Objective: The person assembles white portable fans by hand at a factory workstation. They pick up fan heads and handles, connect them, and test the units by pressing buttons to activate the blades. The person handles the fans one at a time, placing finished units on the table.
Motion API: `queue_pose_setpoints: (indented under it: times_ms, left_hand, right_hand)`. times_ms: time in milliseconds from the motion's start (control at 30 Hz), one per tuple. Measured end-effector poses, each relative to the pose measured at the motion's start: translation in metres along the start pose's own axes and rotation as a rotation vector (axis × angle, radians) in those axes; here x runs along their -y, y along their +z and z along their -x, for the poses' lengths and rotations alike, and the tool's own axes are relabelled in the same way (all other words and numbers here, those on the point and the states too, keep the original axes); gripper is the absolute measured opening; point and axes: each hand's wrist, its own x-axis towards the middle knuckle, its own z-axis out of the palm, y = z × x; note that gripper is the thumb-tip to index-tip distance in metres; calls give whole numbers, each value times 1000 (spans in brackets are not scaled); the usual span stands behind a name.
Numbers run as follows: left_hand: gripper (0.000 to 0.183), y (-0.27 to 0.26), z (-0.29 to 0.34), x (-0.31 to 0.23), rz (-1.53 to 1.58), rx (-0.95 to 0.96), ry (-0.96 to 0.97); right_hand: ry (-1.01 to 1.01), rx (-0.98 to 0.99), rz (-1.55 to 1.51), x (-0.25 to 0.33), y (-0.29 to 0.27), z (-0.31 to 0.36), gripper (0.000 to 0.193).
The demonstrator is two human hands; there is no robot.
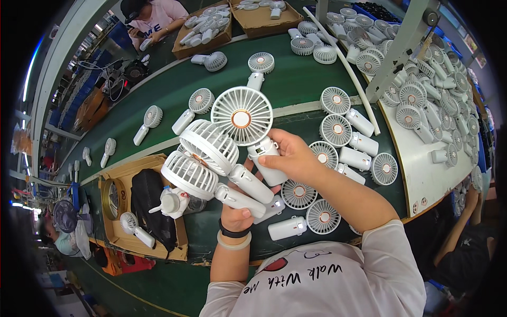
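Note:
My right hand (297, 157) is closed around the handle of a white handheld fan (241, 113), whose round grille with a copper-coloured hub faces up. Two more white handheld fans (210, 147) are bunched in my left hand (236, 218), their handles side by side and their cage heads pointing left. Part of the left hand's fingers is hidden behind the handles. Close to my right forearm, several handheld fans (323, 215) lie on the dark green bench (222, 232), heads and handles in a loose row.
At left, a cardboard tray (180, 240) holds a black bag (150, 203), a tape roll (112, 199) and a fan. More fans lie along the green conveyor belt (174, 79). A white tabletop (417, 174) bears a fan heap at right. A co-worker (158, 18) sits across the belt.

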Motion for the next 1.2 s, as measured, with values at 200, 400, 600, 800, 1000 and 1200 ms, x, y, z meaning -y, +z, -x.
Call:
queue_pose_setpoints:
  times_ms: [200,400,600,800,1000,1200]
  left_hand:
    - [82,1,-2,4,41,2,33]
    - [80,0,-14,12,-69,-41,61]
    - [78,13,-47,9,-1209,-10,276]
    - [103,66,-46,-16,-1869,-106,368]
    - [117,41,-56,2,-1457,-294,506]
    - [115,41,-55,21,-1541,-298,815]
  right_hand:
    - [-142,-29,45,-13,1,-6,45]
    - [3,-62,-62,-5,2,-4,48]
    - [-403,-27,300,-15,4,0,85]
    - [-2,403,-820,-5,-31,-23,78]
    - [93,326,-1015,6,-14,-25,80]
    - [138,389,-1117,10,-6,-18,80]
